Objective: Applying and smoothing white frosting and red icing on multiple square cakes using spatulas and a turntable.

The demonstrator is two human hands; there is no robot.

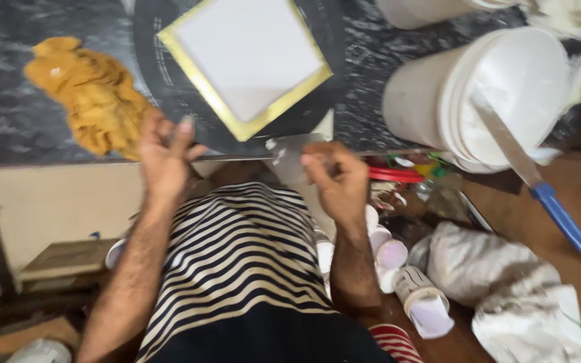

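Observation:
My left hand (164, 156) is raised at the near edge of the dark counter (21, 114), fingers pinched around a small dark thing I cannot make out. It sits just right of a crumpled mustard-yellow cloth (92, 97). My right hand (336, 176) is closed on a flat metal scraper (290, 156), held at the counter's edge. Beyond both hands a white square tile with a gold edge (247, 57) lies turned like a diamond on a round black turntable (169, 94).
A white bucket (479, 94) stands at the right with a blue-handled palette knife (532, 178) laid across its rim. A second white container (418, 10) is at the back. Paper cups (398, 269), white rags (506, 282) and clutter lie on the floor at right.

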